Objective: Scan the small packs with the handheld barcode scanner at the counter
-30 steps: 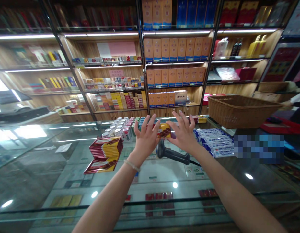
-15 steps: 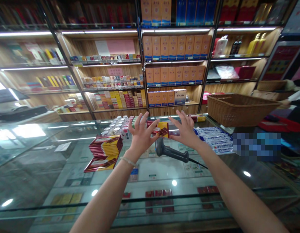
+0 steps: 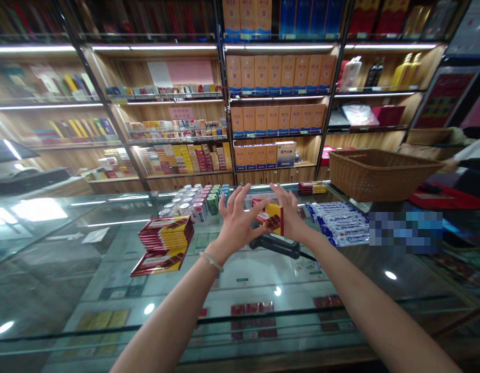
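A chocolate bar [image 3: 275, 219] in a red and yellow wrapper is held up between my hands, its printed face toward me. My left hand [image 3: 236, 220] has its thumb and index finger at the bar's left part, the other fingers raised. My right hand [image 3: 292, 217] grips the bar's right edge, partly behind it. Just below and behind lies a black handheld barcode scanner [image 3: 279, 245] on the glass counter [image 3: 240, 267]. To the left is a stack of similar chocolate bars [image 3: 166, 234], with one or more lower bars jutting toward me.
Behind my left hand stand rows of small cans or bottles [image 3: 185, 199]. Several blue-and-white packets [image 3: 341, 223] lie at right, near a wicker basket [image 3: 380, 173]. More red-yellow bars [image 3: 312, 187] lie at the back. Stocked shelves [image 3: 279, 98] line the wall; another person's arm [image 3: 453, 163] shows at far right.
Both hands and the chocolate bar have shifted slightly right and down, now covering part of the scanner. The bar has turned, and my right hand is closer behind it.
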A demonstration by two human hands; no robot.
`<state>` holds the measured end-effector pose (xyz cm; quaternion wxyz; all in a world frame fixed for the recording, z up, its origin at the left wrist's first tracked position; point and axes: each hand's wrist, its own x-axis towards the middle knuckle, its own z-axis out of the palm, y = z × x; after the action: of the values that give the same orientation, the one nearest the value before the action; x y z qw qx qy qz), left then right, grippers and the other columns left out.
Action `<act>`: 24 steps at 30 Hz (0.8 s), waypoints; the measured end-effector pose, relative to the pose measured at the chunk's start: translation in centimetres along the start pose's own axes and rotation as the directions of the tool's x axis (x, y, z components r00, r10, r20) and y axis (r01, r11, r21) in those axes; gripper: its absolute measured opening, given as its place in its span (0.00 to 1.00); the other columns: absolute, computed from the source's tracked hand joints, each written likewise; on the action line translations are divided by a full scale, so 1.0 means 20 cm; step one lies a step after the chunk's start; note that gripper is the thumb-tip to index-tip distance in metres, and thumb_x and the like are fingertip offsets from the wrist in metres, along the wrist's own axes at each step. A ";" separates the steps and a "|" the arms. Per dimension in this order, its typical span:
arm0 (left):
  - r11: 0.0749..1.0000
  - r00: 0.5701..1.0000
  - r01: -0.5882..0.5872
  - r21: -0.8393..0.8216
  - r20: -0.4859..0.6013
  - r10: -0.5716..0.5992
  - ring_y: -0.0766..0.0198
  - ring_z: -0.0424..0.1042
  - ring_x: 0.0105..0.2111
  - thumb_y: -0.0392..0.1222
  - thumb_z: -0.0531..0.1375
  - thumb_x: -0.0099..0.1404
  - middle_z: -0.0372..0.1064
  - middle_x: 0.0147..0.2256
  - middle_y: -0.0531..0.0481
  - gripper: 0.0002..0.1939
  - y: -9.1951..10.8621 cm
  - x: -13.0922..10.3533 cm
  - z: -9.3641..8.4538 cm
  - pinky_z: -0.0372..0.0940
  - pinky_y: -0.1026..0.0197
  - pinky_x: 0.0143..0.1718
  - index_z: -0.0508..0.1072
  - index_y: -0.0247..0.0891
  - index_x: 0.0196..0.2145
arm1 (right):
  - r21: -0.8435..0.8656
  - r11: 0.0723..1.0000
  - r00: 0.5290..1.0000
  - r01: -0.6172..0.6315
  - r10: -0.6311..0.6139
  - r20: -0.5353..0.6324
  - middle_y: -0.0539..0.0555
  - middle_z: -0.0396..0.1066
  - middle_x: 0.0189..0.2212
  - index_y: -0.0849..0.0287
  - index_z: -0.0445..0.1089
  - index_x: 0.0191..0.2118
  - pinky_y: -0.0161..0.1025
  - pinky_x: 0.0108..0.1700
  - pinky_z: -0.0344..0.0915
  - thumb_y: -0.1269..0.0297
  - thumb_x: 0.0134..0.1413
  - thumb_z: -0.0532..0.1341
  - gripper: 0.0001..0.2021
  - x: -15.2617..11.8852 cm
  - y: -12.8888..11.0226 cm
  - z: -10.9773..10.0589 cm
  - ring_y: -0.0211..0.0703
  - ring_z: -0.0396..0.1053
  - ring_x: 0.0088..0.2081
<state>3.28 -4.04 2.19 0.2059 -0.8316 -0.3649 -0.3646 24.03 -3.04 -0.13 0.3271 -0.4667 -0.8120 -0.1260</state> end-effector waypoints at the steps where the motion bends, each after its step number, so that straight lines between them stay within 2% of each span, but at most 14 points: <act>1: 1.000 1.000 0.001 -0.009 0.003 -0.001 0.36 0.47 0.72 0.57 0.70 0.61 0.47 0.73 0.39 0.33 0.00 0.00 0.00 0.33 0.32 0.71 0.72 0.57 0.63 | 0.007 1.000 1.000 -0.005 0.005 0.000 0.64 0.39 0.77 0.47 0.52 0.74 0.72 0.71 0.39 0.48 0.60 0.65 0.40 0.00 0.00 0.00 0.68 0.38 0.76; 8: 0.999 1.000 0.019 -0.048 0.006 -0.019 0.36 0.46 0.72 0.56 0.70 0.61 0.44 0.73 0.38 0.34 -0.02 0.01 -0.01 0.32 0.31 0.71 0.71 0.55 0.63 | -0.020 1.000 0.998 -0.022 0.021 -0.065 0.62 0.41 0.77 0.47 0.62 0.67 0.71 0.71 0.39 0.50 0.57 0.68 0.34 0.00 0.02 -0.03 0.65 0.40 0.76; 14: 0.995 0.996 0.074 -0.073 0.063 -0.069 0.32 0.43 0.73 0.66 0.69 0.59 0.35 0.75 0.36 0.37 -0.09 0.01 -0.03 0.32 0.29 0.71 0.73 0.49 0.61 | -0.141 0.990 0.993 -0.002 -0.015 -0.118 0.63 0.41 0.77 0.51 0.66 0.63 0.69 0.71 0.37 0.47 0.55 0.68 0.32 -0.01 0.05 -0.09 0.66 0.38 0.76; 18: 0.992 0.990 0.095 -0.085 0.107 -0.086 0.31 0.43 0.73 0.68 0.68 0.59 0.34 0.76 0.35 0.39 -0.11 0.01 0.00 0.32 0.28 0.70 0.72 0.47 0.62 | -0.193 0.981 0.990 0.028 -0.054 -0.130 0.66 0.46 0.75 0.53 0.66 0.62 0.69 0.72 0.35 0.46 0.54 0.69 0.32 -0.01 0.04 -0.10 0.66 0.40 0.76; 20: 0.989 0.988 0.115 -0.088 0.111 -0.105 0.31 0.44 0.73 0.68 0.69 0.58 0.35 0.75 0.34 0.42 -0.12 0.01 0.01 0.33 0.28 0.70 0.69 0.47 0.65 | -0.221 0.974 0.989 0.040 -0.071 -0.132 0.67 0.48 0.74 0.54 0.67 0.61 0.70 0.72 0.33 0.46 0.54 0.69 0.32 -0.01 0.04 -0.11 0.66 0.41 0.75; 24: 0.984 0.986 0.163 -0.077 0.043 -0.160 0.32 0.45 0.73 0.71 0.70 0.53 0.40 0.74 0.31 0.58 -0.15 0.01 0.01 0.35 0.30 0.70 0.55 0.47 0.73 | -0.283 0.958 0.984 0.041 -0.088 -0.156 0.68 0.51 0.74 0.55 0.67 0.59 0.72 0.72 0.30 0.46 0.54 0.69 0.31 -0.01 0.06 -0.13 0.65 0.43 0.75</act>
<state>1.22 -1.83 2.47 0.1354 -0.8134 -0.4198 -0.3793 26.16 -3.86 1.65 0.3207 -0.4692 -0.7707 -0.2881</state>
